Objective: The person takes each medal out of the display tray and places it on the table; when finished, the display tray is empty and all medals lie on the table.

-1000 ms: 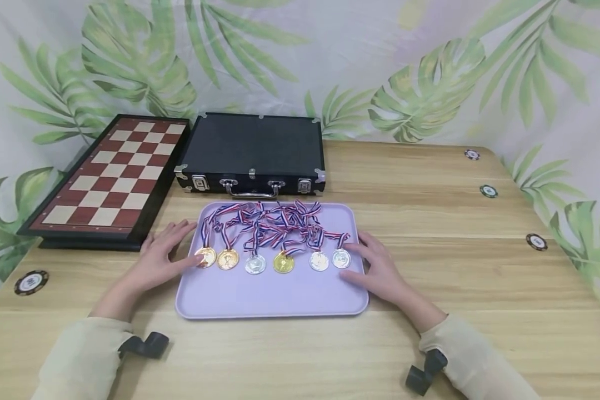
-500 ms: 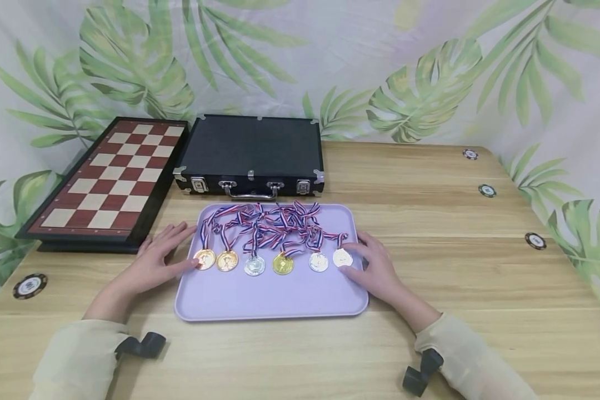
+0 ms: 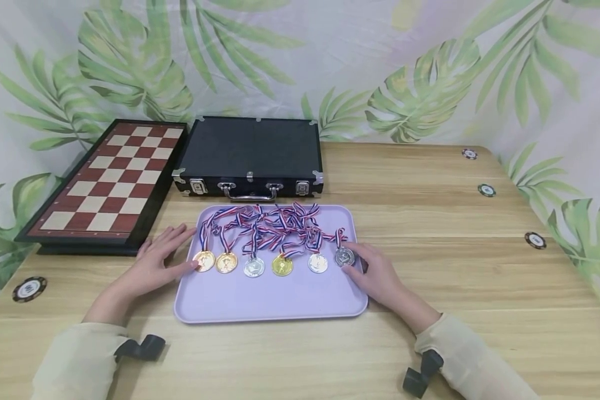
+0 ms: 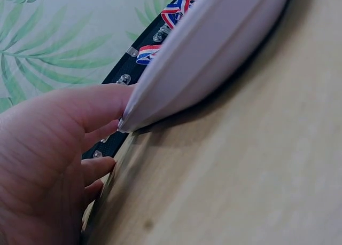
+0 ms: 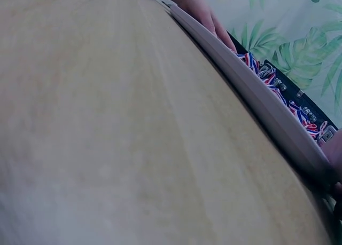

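Observation:
A lilac tray (image 3: 270, 300) lies on the wooden table, bearing a row of gold- and silver-coloured medals with tangled red, white and blue ribbons (image 3: 280, 222). My left hand (image 3: 152, 265) is at the tray's left rim, its thumb tip on the edge of the leftmost gold medal (image 3: 205, 260), its other fingers relaxed outside the rim. In the left wrist view, that thumb reaches over the tray wall (image 4: 203, 58). At the right end, my right hand (image 3: 380, 275) pinches the rightmost silver medal (image 3: 344, 256), now dark-faced, between thumb and forefinger.
Behind the tray stands a black case (image 3: 252, 147) with a metal handle. To its left lies a folded chessboard (image 3: 112, 178). Poker chips are on the table: one (image 3: 29, 289) at the left, one (image 3: 535, 240) at the right, with more toward the back right corner.
The rightmost silver medal has shifted slightly right between my right fingers, and its face has gone from bright to dark. My left hand stays almost still.

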Available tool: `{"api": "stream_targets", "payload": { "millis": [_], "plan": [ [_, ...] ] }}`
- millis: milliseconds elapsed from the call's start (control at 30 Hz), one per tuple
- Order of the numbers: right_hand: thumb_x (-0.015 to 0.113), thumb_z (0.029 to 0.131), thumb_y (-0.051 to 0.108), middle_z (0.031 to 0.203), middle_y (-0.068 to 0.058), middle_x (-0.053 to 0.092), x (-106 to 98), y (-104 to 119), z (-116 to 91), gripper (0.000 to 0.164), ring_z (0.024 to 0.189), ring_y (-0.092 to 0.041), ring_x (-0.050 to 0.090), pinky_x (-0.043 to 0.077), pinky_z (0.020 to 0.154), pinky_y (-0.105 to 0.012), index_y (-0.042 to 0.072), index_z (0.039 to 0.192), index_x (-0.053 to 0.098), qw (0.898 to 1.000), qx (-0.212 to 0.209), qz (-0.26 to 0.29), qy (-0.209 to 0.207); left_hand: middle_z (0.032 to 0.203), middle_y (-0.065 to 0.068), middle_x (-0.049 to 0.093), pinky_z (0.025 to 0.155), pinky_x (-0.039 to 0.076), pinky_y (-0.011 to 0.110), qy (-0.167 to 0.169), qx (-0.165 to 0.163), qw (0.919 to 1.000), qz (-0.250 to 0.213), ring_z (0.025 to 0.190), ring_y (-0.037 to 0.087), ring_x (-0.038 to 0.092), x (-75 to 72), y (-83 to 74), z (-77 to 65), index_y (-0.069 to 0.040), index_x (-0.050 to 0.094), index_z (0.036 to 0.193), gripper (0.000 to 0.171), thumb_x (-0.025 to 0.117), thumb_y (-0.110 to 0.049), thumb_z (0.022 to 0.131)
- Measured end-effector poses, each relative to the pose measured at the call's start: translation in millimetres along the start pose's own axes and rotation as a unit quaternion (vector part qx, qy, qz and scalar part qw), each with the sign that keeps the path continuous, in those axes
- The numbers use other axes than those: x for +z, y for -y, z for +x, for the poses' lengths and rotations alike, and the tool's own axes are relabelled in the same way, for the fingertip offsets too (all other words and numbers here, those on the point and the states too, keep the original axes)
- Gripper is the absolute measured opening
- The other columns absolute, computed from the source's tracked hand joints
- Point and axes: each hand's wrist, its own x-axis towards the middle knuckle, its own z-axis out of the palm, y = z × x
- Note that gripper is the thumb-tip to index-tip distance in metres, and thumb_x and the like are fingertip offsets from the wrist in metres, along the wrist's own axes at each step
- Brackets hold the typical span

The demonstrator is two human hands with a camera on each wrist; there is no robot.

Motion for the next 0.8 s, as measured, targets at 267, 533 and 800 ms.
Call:
{"api": "stream_targets", "payload": {
  "millis": [267, 533, 800],
  "plan": [
    [0.069, 0.071, 0.005, 0.065, 0.002, 0.049, -4.0, -4.5, 4.8, 0.043, 0.05, -0.009, 0.039, 0.034, 0.042, -0.02, 0.004, 0.112, 0.056, 0.995, 0.058, 0.082, 0.029, 0.138, 0.022, 0.019, 0.092, -0.009, 0.059, 0.004, -0.005, 1.0, 0.005, 0.125, 0.04, 0.006, -2.3, -0.6, 1.2, -0.012, 0.031, 0.135, 0.069, 0.06, -0.037, 0.078],
    [0.065, 0.073, 0.001, 0.069, -0.007, 0.055, -28.4, 8.9, 13.8, 0.044, 0.056, -0.011, 0.048, 0.042, 0.049, -0.019, -0.004, 0.115, 0.052, 0.971, 0.142, 0.19, 0.043, 0.137, 0.022, 0.02, 0.093, -0.008, 0.058, 0.0, 0.005, 1.0, 0.003, 0.125, 0.04, 0.008, -0.2, 0.2, 2.9, -0.012, 0.032, 0.134, 0.068, 0.061, -0.036, 0.078],
    [0.058, 0.076, -0.006, 0.079, 0.0, 0.061, -73.6, 17.5, 26.7, 0.043, 0.06, -0.006, 0.05, 0.041, 0.048, -0.015, -0.003, 0.118, 0.049, 0.934, 0.15, 0.326, 0.009, 0.138, 0.021, 0.019, 0.092, -0.009, 0.059, 0.008, -0.005, 0.9999, 0.007, 0.125, 0.039, 0.007, -0.4, -1.1, 0.3, -0.013, 0.03, 0.135, 0.069, 0.06, -0.038, 0.078]
  ]
}}
